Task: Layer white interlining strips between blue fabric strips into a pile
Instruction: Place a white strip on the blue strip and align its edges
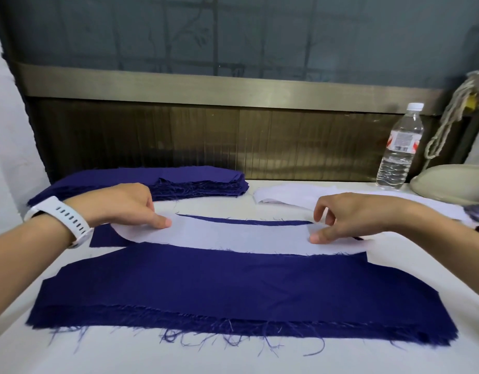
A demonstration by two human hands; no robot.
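While pressing white interlining strip (233, 234), both hands loosely curled: left hand (125, 205), right hand (351, 215).

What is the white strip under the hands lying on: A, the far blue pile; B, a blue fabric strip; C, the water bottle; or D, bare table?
B: the white strip lies on a blue strip that shows at its left end and far edge.

open table (260, 357) in front; water bottle (400, 147) and what may be an iron (448, 184) crowd the far right.
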